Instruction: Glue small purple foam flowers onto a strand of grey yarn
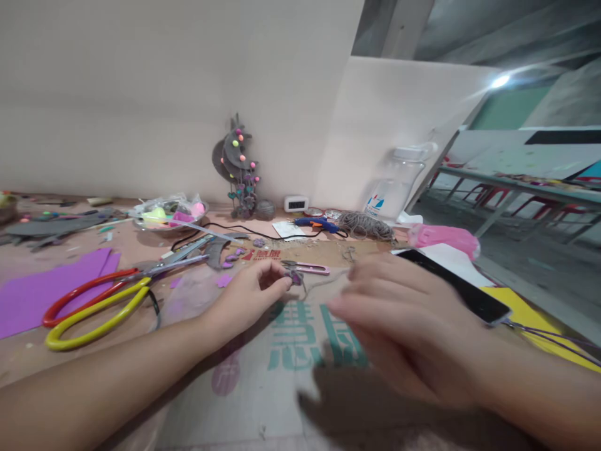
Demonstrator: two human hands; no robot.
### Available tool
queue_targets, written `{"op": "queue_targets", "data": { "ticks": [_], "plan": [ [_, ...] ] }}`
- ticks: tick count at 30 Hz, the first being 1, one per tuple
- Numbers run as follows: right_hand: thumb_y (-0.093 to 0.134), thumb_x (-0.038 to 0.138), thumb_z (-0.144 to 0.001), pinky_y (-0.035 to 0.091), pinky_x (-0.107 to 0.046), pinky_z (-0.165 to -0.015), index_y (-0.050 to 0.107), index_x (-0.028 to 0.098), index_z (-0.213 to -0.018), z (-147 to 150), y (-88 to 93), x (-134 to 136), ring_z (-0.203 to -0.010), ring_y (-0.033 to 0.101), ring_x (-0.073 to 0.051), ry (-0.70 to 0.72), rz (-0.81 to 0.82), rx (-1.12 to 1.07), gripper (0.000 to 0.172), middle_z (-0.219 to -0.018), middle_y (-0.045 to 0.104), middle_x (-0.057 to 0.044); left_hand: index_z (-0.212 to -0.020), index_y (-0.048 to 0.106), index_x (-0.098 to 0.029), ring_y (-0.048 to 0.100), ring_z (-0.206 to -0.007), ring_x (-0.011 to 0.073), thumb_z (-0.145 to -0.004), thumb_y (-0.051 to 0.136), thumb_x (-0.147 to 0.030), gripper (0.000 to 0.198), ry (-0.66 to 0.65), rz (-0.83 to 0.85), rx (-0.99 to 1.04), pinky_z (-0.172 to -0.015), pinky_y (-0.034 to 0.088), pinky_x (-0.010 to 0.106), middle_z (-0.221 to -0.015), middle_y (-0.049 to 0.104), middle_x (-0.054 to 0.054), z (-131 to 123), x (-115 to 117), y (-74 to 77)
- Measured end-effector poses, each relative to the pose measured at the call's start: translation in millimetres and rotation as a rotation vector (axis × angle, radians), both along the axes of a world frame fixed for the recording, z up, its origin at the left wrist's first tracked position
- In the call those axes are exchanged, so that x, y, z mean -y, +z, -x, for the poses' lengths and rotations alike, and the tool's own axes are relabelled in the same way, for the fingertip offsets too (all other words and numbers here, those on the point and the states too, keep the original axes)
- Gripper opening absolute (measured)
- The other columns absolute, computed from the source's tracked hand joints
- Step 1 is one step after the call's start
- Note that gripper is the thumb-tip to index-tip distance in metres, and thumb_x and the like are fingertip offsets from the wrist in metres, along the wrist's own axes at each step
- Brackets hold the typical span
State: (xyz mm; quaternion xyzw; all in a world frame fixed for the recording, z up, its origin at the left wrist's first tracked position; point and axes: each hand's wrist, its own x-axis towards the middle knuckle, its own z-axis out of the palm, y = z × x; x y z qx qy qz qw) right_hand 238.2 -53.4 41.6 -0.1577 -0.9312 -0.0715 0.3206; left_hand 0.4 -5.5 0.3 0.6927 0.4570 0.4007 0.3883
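Note:
My left hand point(256, 288) pinches a small purple-and-grey felt piece point(295, 277) between thumb and fingertips. A thin grey yarn point(323, 283) trails from that piece toward the right. My right hand point(399, 319) hovers over the board, smeared by motion, with its fingers curled; whether anything is in them is unclear. Just behind the felt piece lie pink-handled thread snips point(310, 269). A grey crescent point(216, 253) and purple scraps point(225, 280) are behind my left wrist. To the left rest scissors point(101, 316) with one red and one yellow handle.
Purple sheets point(42, 294) lie far left. Along the wall stand a bowl of bright pompoms point(171, 216), a decorated moon ornament point(237, 163), a blue glue gun point(317, 223), a grey yarn skein point(366, 225) and a water bottle point(394, 185). A phone point(455, 285) lies right.

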Motion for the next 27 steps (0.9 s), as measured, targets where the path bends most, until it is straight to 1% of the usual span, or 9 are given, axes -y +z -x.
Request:
{"op": "queue_targets", "data": {
  "ticks": [1,3,6,9,11,14,19,24,27],
  "plan": [
    [0.045,0.012,-0.085,0.047,-0.031,-0.068,0.057,0.024,-0.105,16,6.4,-18,-0.073,0.059,-0.016,-0.010,0.001,-0.002,0.027,-0.077,0.063,-0.003,-0.081,0.055,-0.015,0.054,-0.070,0.0143,-0.082,0.053,-0.031,0.016,-0.009,0.000,0.000,-0.064,0.042,0.025,-0.075,0.059,0.001,0,1,0.9],
    [0.047,0.014,-0.085,0.046,-0.031,-0.067,0.057,0.019,-0.105,38,5.7,-47,-0.075,0.058,-0.017,-0.063,0.014,-0.036,0.023,-0.080,0.063,-0.005,-0.081,0.056,-0.015,0.054,-0.070,0.0137,-0.083,0.052,-0.031,0.016,-0.024,0.009,0.002,-0.063,0.041,0.024,-0.075,0.059,0.001,0,1,1.9],
    [0.047,0.021,-0.088,0.047,-0.031,-0.070,0.058,0.016,-0.100,44,-16.5,-68,-0.079,0.059,-0.017,-0.218,0.200,-0.095,0.017,-0.085,0.064,-0.007,-0.081,0.055,-0.016,0.053,-0.068,0.0129,-0.083,0.052,-0.032,0.017,-0.008,0.010,-0.007,-0.061,0.040,0.023,-0.074,0.058,0.000,0,0,1.0],
    [0.045,0.023,-0.090,0.047,-0.028,-0.072,0.060,0.017,-0.096,41,-32.9,-72,-0.081,0.060,-0.016,-0.308,0.417,-0.237,0.018,-0.089,0.066,-0.006,-0.079,0.055,-0.016,0.053,-0.067,0.0129,-0.083,0.052,-0.032,0.017,0.009,0.018,-0.024,-0.061,0.041,0.024,-0.073,0.058,0.000,0,-1,-0.9],
    [0.045,0.025,-0.090,0.047,-0.028,-0.071,0.062,0.016,-0.090,41,-33.9,-73,-0.080,0.061,-0.015,-0.327,0.501,-0.263,0.019,-0.085,0.067,-0.005,-0.079,0.055,-0.016,0.054,-0.068,0.0136,-0.083,0.053,-0.032,0.017,-0.002,0.034,-0.005,-0.062,0.041,0.024,-0.073,0.058,0.000,0,-2,-1.4],
    [0.046,0.027,-0.090,0.046,-0.029,-0.074,0.066,0.016,-0.086,44,-30.2,-75,-0.081,0.060,-0.016,-0.293,0.569,-0.203,0.023,-0.084,0.067,-0.005,-0.078,0.056,-0.015,0.054,-0.068,0.0135,-0.082,0.054,-0.031,0.016,-0.008,0.033,0.008,-0.062,0.042,0.024,-0.072,0.058,0.000,-1,-2,-0.5],
    [0.053,0.026,-0.086,0.046,-0.028,-0.076,0.067,0.018,-0.088,46,-33.9,-74,-0.082,0.060,-0.015,-0.193,0.562,-0.163,0.016,-0.085,0.067,-0.004,-0.078,0.057,-0.015,0.053,-0.064,0.0121,-0.082,0.054,-0.032,0.018,0.000,0.001,-0.047,-0.059,0.041,0.023,-0.072,0.059,0.000,-1,0,2.4],
    [0.054,0.024,-0.086,0.045,-0.026,-0.074,0.066,0.017,-0.084,45,-36.0,-73,-0.079,0.059,-0.014,-0.223,0.516,-0.142,0.014,-0.081,0.067,-0.003,-0.087,0.059,-0.015,0.058,-0.073,0.0141,-0.082,0.055,-0.031,0.017,-0.066,0.016,-0.021,-0.065,0.045,0.024,-0.083,0.064,0.003,2,-1,-1.5],
    [0.054,0.024,-0.085,0.044,-0.025,-0.073,0.066,0.017,-0.083,45,-35.8,-73,-0.078,0.059,-0.014,-0.236,0.497,-0.156,0.014,-0.080,0.066,-0.003,-0.095,0.059,-0.016,0.060,-0.079,0.0159,-0.081,0.057,-0.034,0.023,-0.067,0.010,0.024,-0.070,0.047,0.027,-0.089,0.065,0.004,2,-1,-3.0]
  ]
}}
